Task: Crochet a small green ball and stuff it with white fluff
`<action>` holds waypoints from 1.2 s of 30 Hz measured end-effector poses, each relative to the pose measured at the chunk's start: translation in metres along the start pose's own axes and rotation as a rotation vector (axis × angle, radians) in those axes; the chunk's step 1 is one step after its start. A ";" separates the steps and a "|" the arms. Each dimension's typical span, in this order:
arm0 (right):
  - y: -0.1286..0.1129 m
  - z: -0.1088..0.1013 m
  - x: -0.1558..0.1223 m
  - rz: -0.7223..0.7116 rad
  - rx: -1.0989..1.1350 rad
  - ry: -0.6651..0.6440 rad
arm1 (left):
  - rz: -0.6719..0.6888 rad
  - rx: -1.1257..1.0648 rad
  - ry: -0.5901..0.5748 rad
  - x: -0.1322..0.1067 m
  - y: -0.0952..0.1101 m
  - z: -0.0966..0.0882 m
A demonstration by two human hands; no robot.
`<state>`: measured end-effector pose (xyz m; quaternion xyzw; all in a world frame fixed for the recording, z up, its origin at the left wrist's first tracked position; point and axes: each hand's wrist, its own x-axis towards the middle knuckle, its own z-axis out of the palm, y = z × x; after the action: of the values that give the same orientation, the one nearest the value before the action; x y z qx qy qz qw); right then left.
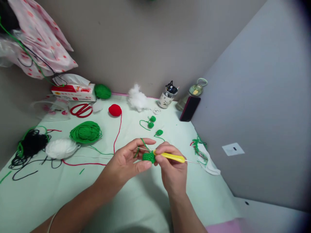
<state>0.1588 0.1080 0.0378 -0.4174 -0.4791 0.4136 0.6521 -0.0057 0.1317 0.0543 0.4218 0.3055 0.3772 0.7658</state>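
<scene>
My left hand [128, 160] pinches a small green crocheted piece [148, 157] between thumb and fingers, with green yarn looped over the raised forefinger. My right hand [171, 165] grips a crochet hook with a yellow handle [173, 157], its metal tip pushed into the green piece. Both hands hover above the pale green tabletop [73, 191]. The green strand trails left to a loose green yarn skein [86, 132].
White yarn [60, 148], black yarn [30, 145], a red crocheted piece [115, 110] with a red strand, red scissors [81, 110], a tissue box [74, 92], white stuffing [137, 97], small green crocheted bits [152, 121], a jar [167, 96], a phone [190, 108] and a bottle [194, 92] lie around.
</scene>
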 end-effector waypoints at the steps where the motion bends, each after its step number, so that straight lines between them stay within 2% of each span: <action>1: 0.000 -0.001 0.000 -0.039 -0.046 0.004 | -0.007 0.010 0.004 0.000 -0.001 0.001; 4: -0.001 -0.004 -0.001 -0.090 -0.071 0.012 | -0.023 0.012 0.017 0.001 -0.002 0.006; 8: -0.002 -0.007 -0.001 -0.007 0.053 -0.011 | -0.052 -0.026 0.032 0.000 0.000 0.009; 11: -0.002 -0.008 -0.001 0.038 0.063 -0.032 | -0.050 0.002 0.073 0.001 0.000 0.009; 15: -0.002 -0.007 -0.002 -0.030 -0.020 -0.034 | -0.018 -0.005 0.130 0.002 -0.004 0.008; 19: -0.003 -0.004 -0.002 -0.086 -0.034 -0.042 | -0.003 -0.017 0.136 0.004 -0.005 0.008; 22: -0.003 -0.004 -0.003 -0.030 -0.002 0.001 | 0.005 0.010 0.131 0.004 -0.003 0.009; 25: -0.004 -0.005 -0.003 0.026 0.034 0.039 | 0.015 0.065 0.175 0.002 -0.002 0.009; 29: -0.006 -0.005 -0.002 0.021 0.086 0.029 | 0.014 0.089 0.215 0.000 -0.005 0.008; 33: -0.010 -0.004 -0.006 -0.026 0.008 0.017 | 0.034 0.122 0.230 0.001 -0.008 0.006; 36: -0.011 -0.005 -0.010 -0.159 -0.120 -0.015 | 0.093 0.189 0.277 0.002 -0.007 0.008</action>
<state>0.1627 0.0945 0.0443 -0.4133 -0.5397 0.3343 0.6529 0.0034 0.1276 0.0516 0.4495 0.4225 0.4363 0.6550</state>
